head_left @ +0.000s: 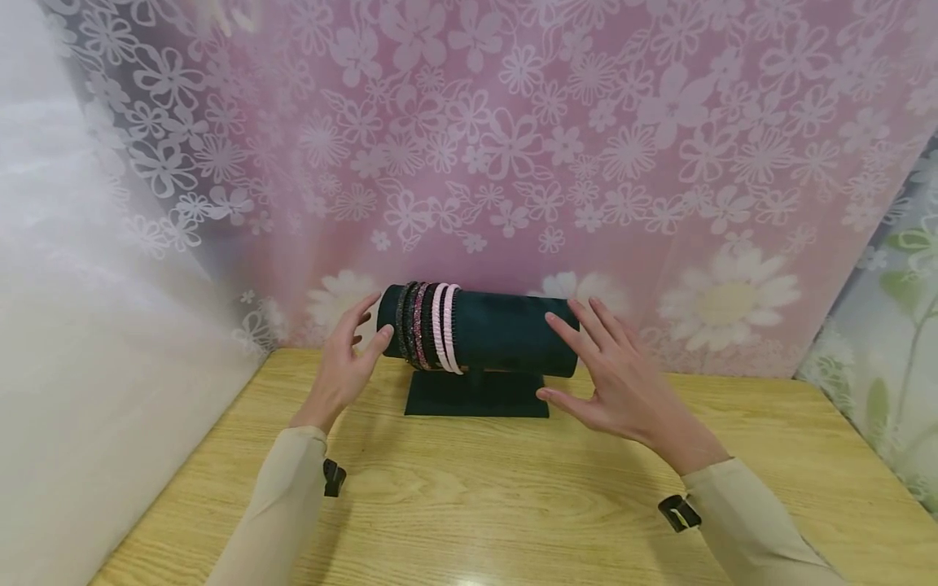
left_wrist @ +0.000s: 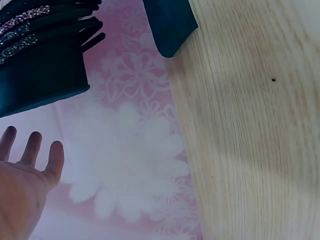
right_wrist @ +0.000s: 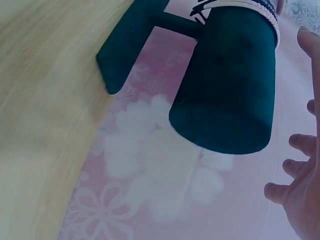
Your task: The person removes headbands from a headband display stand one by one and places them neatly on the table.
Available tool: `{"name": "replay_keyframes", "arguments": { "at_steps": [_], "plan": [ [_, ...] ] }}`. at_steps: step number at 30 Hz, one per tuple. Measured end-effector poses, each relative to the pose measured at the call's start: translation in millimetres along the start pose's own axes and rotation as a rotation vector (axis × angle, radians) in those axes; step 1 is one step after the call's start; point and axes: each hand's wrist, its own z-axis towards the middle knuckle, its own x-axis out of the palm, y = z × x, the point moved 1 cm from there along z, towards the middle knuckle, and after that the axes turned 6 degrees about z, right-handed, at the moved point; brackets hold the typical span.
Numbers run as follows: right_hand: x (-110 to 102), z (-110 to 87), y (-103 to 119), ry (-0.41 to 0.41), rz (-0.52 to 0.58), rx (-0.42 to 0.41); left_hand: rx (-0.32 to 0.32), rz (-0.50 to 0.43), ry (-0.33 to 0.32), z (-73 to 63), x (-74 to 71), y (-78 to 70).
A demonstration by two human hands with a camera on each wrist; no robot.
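Observation:
A dark green velvet roll stand (head_left: 513, 334) holds several headbands around its left part. Two pale pink headbands (head_left: 443, 330) sit innermost; beside them toward the left end are dark ones and a pink glitter headband (head_left: 418, 325). My left hand (head_left: 343, 364) is by the roll's left end, thumb and fingers spread apart. In the left wrist view its fingers (left_wrist: 56, 157) are straight, with a gap to the roll's end. My right hand (head_left: 623, 382) reaches around the bare right end, fingers extended. The right wrist view shows its fingers (right_wrist: 277, 192) apart from the roll.
The stand's flat base (head_left: 476, 400) rests on a light wooden table (head_left: 469, 496) near its back edge. Behind hangs a pink flowered curtain (head_left: 476, 146). White sheeting (head_left: 110, 342) closes off the left side, and a leaf-patterned cloth (head_left: 901, 325) the right.

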Motion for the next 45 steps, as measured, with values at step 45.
{"name": "replay_keyframes", "arguments": {
  "at_steps": [45],
  "plan": [
    [48.0,84.9,11.0,0.150,0.069,0.036,-0.100,-0.252,-0.013,22.4,33.8,0.1]
  ]
}}
